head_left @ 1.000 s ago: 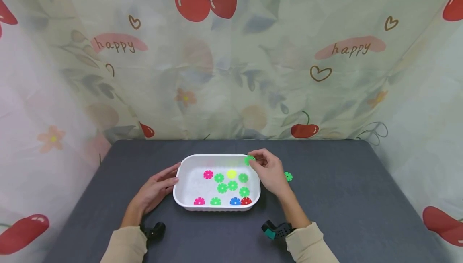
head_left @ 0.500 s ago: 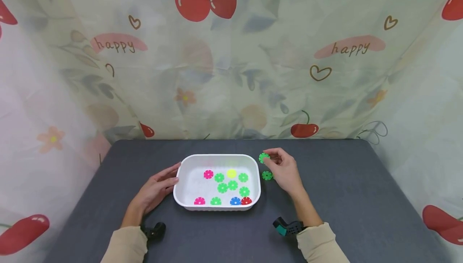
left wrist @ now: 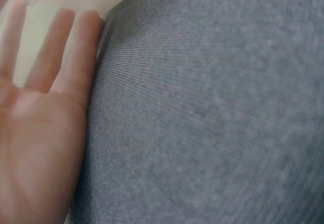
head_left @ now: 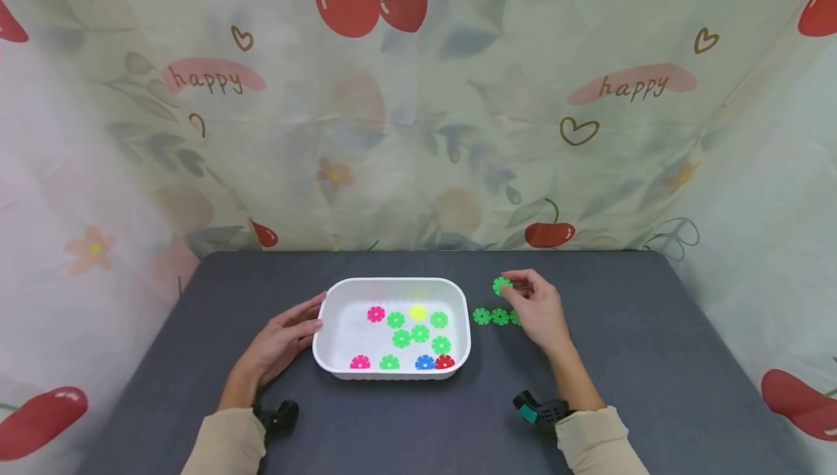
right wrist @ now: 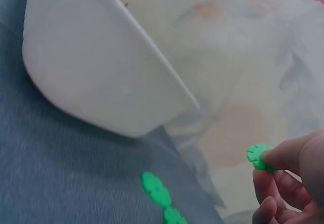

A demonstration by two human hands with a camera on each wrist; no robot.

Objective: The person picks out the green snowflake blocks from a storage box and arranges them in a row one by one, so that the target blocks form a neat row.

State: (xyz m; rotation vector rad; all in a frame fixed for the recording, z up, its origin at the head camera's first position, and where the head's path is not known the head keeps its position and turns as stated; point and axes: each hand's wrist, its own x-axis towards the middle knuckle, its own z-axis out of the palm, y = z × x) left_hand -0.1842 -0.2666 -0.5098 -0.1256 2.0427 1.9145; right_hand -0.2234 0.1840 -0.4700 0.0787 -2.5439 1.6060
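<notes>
Right hand shifted rightward, pinching 1 green disc | left hand straight-fingered against white tray | inside: 11 discs

Room for the right hand over the tabletop to its right. Leftward, low down: green disc row, then white tray. Left hand blocks tray's left end; curtain behind.

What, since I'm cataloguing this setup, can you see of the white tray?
The white tray looks like smooth plastic: a rounded rectangle with sloping walls and a rim. It sits upright on the dark gray table, its long sides running left to right. The left hand touches its left end. Colored notched discs, mostly green, lie inside.
</notes>
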